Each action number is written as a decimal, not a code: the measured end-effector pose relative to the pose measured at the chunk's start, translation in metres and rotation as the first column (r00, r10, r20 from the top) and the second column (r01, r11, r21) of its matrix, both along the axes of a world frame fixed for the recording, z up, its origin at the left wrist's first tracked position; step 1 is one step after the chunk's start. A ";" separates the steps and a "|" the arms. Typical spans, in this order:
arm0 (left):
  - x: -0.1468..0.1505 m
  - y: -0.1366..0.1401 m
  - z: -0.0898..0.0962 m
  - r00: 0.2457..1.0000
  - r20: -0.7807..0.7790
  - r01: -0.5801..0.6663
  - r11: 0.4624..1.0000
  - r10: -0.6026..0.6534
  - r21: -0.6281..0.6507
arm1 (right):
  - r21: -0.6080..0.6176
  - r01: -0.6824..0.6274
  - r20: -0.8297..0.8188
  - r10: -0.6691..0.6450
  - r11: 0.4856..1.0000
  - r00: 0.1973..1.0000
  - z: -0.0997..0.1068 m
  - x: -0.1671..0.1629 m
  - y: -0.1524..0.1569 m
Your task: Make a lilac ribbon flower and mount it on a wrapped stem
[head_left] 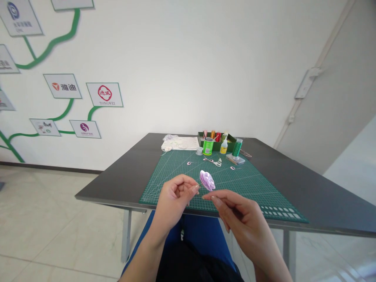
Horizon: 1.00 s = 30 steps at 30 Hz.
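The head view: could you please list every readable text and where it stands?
"TONGWEI": white rectangular wall sign, red emblem
"雅迪": white rectangular wall sign, orange emblem
Too small or blurred: that red emblem's characters, other white wall signs, green cylindrical can, yellow-labelled white plastic bottle.

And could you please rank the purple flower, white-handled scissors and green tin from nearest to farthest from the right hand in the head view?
1. Purple flower, ahead and left of the right hand.
2. White-handled scissors, farther out on the mat.
3. Green tin, beyond the scissors.
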State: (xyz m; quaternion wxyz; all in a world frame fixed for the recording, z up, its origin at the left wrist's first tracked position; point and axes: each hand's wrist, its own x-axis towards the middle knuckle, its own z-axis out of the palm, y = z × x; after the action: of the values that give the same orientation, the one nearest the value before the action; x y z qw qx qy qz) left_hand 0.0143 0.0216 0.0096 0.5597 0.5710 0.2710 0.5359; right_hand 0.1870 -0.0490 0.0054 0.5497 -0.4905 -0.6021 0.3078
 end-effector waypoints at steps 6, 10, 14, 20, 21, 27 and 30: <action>-0.001 -0.001 0.001 0.999 -0.022 0.030 0.999 -0.030 0.019 | 0.094 0.043 0.149 -0.056 0.995 0.987 0.000 0.008 0.000; -0.002 -0.004 0.000 0.994 -0.091 -0.046 0.992 0.057 0.118 | 0.071 -0.023 0.245 0.005 0.997 0.970 0.011 0.004 -0.005; -0.001 -0.007 0.000 0.966 -0.183 -0.132 0.955 0.185 0.266 | 0.078 -0.119 0.335 0.086 0.990 0.938 0.030 0.005 -0.016; 0.000 -0.012 0.001 0.916 -0.274 -0.155 0.890 0.292 0.429 | 0.122 -0.251 0.390 0.187 0.960 0.902 0.072 0.018 -0.026; 0.001 -0.013 0.002 0.909 -0.285 -0.148 0.876 0.303 0.459 | 0.116 -0.288 0.401 0.221 0.951 0.889 0.080 0.020 -0.023; 0.004 -0.019 0.001 0.892 -0.309 -0.098 0.810 0.329 0.578 | 0.039 -0.408 0.452 0.348 0.912 0.821 0.123 0.030 0.031; 0.005 -0.020 0.001 0.889 -0.318 -0.083 0.797 0.331 0.598 | -0.050 -0.433 0.405 0.415 0.900 0.815 0.125 0.036 0.064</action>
State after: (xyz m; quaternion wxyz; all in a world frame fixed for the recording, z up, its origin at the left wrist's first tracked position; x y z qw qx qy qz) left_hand 0.0194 0.0015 0.0110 0.2310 0.7761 0.2711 0.5204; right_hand 0.2228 0.0145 0.1308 0.3411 -0.3845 -0.8035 0.3003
